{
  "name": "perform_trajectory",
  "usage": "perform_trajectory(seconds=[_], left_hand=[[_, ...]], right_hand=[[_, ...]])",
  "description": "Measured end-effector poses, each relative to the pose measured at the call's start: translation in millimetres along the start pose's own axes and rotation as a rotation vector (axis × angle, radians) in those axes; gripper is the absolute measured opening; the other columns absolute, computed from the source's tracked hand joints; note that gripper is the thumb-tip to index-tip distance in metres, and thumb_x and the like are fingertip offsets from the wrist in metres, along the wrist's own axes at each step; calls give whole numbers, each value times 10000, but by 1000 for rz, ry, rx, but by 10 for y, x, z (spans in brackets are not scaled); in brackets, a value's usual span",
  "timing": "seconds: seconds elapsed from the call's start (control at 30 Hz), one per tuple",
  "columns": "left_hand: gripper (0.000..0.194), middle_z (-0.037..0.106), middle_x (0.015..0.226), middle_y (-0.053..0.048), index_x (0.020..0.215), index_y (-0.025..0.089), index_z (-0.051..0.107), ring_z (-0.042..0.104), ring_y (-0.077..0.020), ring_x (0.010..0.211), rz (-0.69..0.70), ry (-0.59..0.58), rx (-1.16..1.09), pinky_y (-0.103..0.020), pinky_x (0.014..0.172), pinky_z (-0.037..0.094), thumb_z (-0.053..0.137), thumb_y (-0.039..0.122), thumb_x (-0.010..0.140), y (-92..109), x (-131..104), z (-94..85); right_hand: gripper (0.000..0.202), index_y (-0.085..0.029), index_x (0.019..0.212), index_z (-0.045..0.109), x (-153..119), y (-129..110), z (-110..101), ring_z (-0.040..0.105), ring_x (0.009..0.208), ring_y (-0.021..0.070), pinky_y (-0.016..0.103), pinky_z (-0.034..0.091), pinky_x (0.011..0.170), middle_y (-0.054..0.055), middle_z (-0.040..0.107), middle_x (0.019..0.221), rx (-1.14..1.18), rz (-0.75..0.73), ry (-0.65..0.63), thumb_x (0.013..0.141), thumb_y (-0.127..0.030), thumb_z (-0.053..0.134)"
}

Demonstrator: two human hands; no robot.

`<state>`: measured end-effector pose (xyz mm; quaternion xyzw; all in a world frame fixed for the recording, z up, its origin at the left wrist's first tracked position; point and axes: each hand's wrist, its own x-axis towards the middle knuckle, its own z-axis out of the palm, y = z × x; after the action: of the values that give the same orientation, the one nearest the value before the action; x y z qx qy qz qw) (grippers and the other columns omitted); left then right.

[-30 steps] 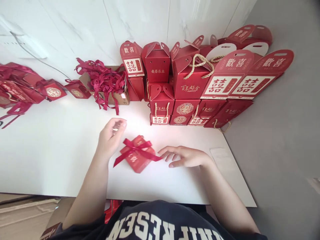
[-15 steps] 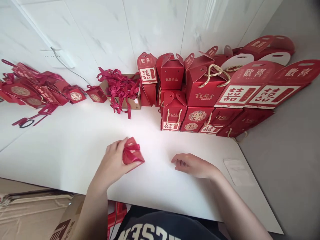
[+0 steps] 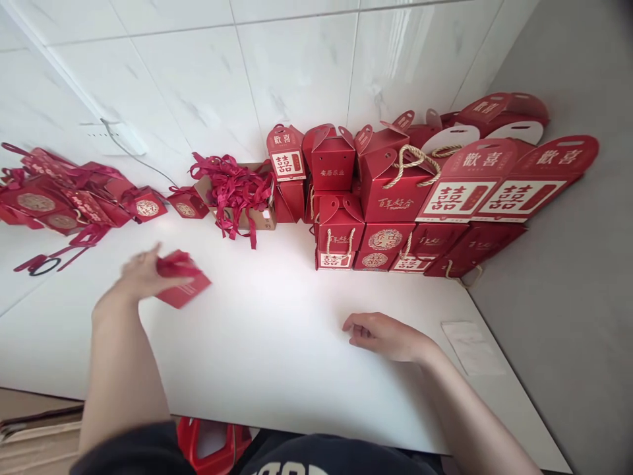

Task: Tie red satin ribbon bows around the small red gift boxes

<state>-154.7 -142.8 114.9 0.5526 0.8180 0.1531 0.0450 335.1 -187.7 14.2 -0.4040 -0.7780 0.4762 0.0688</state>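
Note:
A small red gift box (image 3: pixel 185 288) with a red ribbon on top is in my left hand (image 3: pixel 141 274), over the left-middle part of the white table. My thumb lies across the front of the box; the other fingers are behind it and blurred by motion. Light-coloured lettering shows faintly on its front face. My right hand (image 3: pixel 378 335) rests near the tabletop right of centre, fingers loosely curled, with nothing visible in them. It is well apart from the box.
Stacked red boxes (image 3: pixel 390 198), some with rope handles, line the wall at right. A cardboard box (image 3: pixel 264 221) overflows with red ribbons (image 3: pixel 232 188). More red boxes (image 3: pixel 42 198) are piled far left, near a black ring (image 3: pixel 44 266). A white sheet (image 3: pixel 472 346) lies at right.
My left hand has carried the gift box left across the table and turned it so more of its front shows. My right hand has stayed nearly in place. The head view has shifted slightly.

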Motion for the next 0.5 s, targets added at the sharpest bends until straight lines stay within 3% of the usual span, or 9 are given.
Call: perform_trajectory(seconds=[0.03, 0.07, 0.1, 0.17, 0.27, 0.37, 0.43, 0.5], left_hand=[[1217, 150, 1579, -222, 1430, 152, 316, 92, -558, 1404, -139, 122, 71, -760, 1047, 153, 755, 741, 461, -115, 166, -28], [1300, -43, 1593, -240, 1474, 142, 203, -20, -569, 1406, -226, 207, 92, -790, 1023, 88, 724, 778, 467, -192, 297, -37], [1337, -137, 1583, -241, 1500, 140, 106, -65, -577, 1398, -261, 270, 81, -806, 1001, 55, 680, 811, 495, -229, 392, -24], [1377, -198, 1571, -229, 1512, 135, -3, -100, -588, 1384, -229, 305, 56, -810, 986, -14, 618, 858, 517, -186, 482, 62], [1307, -163, 1576, -238, 1506, 88, 74, -73, -548, 1410, -103, 210, 76, -772, 1017, -34, 539, 879, 576, 95, 469, 287], [1149, -62, 1598, -228, 1444, 69, 310, -18, -520, 1430, -18, -8, 127, -755, 1040, 12, 517, 849, 627, 476, 453, 487], [971, 57, 1606, -212, 1368, 129, 451, 45, -494, 1444, 54, -142, 141, -758, 1043, -1, 606, 751, 639, 711, 495, 549], [742, 261, 1559, -211, 1203, 184, 596, 172, -487, 1423, 93, -192, 98, -762, 1038, 7, 693, 637, 623, 912, 571, 560]], right_hand=[[231, -225, 1091, 622, -3, -5, 0, 604, 770, 177, 285, 449, 688, 32, 647, 880, -6, -2, 1, 905, -310, 516], [234, -224, 1097, 619, -7, -9, 0, 603, 766, 177, 285, 448, 685, 32, 649, 877, -10, -1, 2, 904, -309, 516], [238, -224, 1101, 618, -11, -11, -1, 603, 763, 178, 285, 446, 681, 32, 650, 875, -14, 1, 4, 904, -309, 516], [242, -222, 1102, 619, -15, -8, -6, 605, 765, 181, 283, 446, 674, 34, 654, 877, -23, 9, 7, 900, -313, 520], [250, -223, 1103, 628, -10, 3, -20, 615, 792, 185, 282, 451, 684, 39, 663, 906, -33, 16, 8, 891, -316, 533], [263, -221, 1109, 635, -4, -24, -48, 630, 822, 190, 283, 459, 698, 48, 676, 954, -28, 21, -17, 885, -323, 542], [271, -219, 1113, 636, -7, -86, -80, 638, 843, 197, 285, 462, 700, 56, 687, 978, -38, 29, -43, 882, -326, 544], [279, -220, 1120, 637, -16, -185, -125, 641, 865, 212, 293, 456, 697, 63, 698, 992, -90, 33, -65, 879, -326, 544]])
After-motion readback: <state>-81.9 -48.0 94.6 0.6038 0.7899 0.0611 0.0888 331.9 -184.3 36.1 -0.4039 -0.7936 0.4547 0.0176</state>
